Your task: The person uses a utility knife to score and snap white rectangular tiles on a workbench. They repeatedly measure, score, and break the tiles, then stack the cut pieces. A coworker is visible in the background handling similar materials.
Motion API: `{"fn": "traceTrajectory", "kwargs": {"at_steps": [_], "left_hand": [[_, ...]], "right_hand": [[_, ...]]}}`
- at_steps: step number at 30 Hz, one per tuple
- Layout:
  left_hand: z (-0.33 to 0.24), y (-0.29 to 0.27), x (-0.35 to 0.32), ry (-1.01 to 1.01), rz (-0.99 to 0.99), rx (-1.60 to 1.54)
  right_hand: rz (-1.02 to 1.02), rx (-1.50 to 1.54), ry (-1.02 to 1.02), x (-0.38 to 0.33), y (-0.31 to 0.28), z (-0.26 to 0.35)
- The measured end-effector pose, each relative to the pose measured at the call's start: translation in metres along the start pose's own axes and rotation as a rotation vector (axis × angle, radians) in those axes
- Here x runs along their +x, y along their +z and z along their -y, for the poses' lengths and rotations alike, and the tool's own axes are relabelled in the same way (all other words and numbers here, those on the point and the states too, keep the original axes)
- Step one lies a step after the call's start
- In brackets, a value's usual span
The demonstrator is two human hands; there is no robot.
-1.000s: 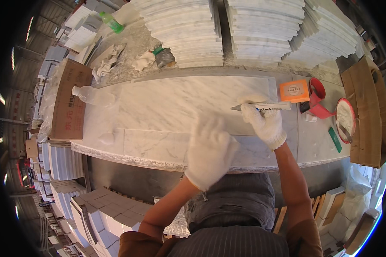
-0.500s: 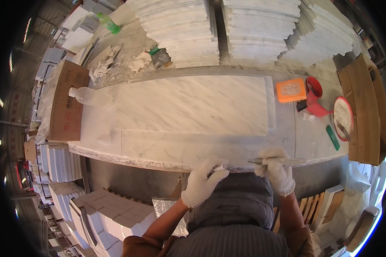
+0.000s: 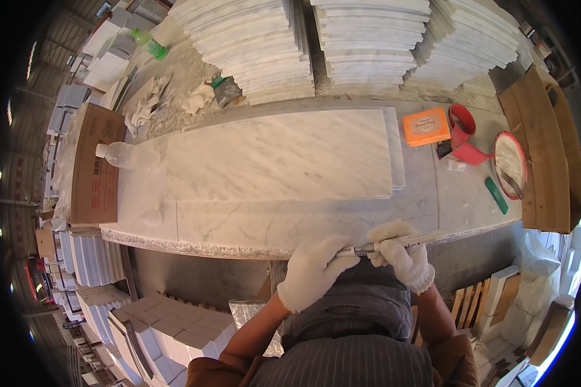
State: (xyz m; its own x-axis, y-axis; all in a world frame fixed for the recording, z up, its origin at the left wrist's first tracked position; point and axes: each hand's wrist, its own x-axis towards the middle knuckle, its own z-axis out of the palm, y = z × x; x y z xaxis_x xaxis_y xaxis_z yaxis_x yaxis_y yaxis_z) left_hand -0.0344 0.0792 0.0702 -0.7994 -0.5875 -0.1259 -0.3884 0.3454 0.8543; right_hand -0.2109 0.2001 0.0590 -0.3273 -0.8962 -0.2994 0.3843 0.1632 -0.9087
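One left hand (image 3: 315, 271), white knitted glove, fingers closed on a small white cap-like piece (image 3: 347, 251). One right hand (image 3: 403, 258), gloved alike, fingers closed around a slim marker (image 3: 368, 247), grey end pointing left toward that piece; whether the two touch I cannot tell from here. Marker located at the near edge of the bench, before the person's body. One pale veined slab (image 3: 277, 155), flat on the bench, beyond both hands. To its right: one orange box (image 3: 426, 126), one red-rimmed dish (image 3: 510, 164), one green strip (image 3: 496, 195). To its left: one clear bottle (image 3: 124, 157), lying beside a cardboard box (image 3: 95, 164).
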Motion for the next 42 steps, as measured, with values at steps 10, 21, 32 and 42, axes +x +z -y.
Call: {"fn": "traceTrajectory", "kwargs": {"at_steps": [10,21,32,42], "left_hand": [[-0.017,-0.005,-0.004,-0.22,0.183,-0.342],[-0.021,0.01,-0.002,0.299,-0.025,0.414],[-0.027,0.023,0.021,0.305,-0.027,0.11],[0.059,-0.111,0.085,0.091,-0.496,1.0]], "right_hand": [[0.022,0.046,0.121,-0.005,0.005,0.002],[-0.284,0.046,-0.024,-0.02,0.03,-0.023],[-0.561,-0.075,-0.055,-0.014,0.002,-0.013],[-0.746,-0.125,0.068,-0.007,-0.125,-0.023]]}}
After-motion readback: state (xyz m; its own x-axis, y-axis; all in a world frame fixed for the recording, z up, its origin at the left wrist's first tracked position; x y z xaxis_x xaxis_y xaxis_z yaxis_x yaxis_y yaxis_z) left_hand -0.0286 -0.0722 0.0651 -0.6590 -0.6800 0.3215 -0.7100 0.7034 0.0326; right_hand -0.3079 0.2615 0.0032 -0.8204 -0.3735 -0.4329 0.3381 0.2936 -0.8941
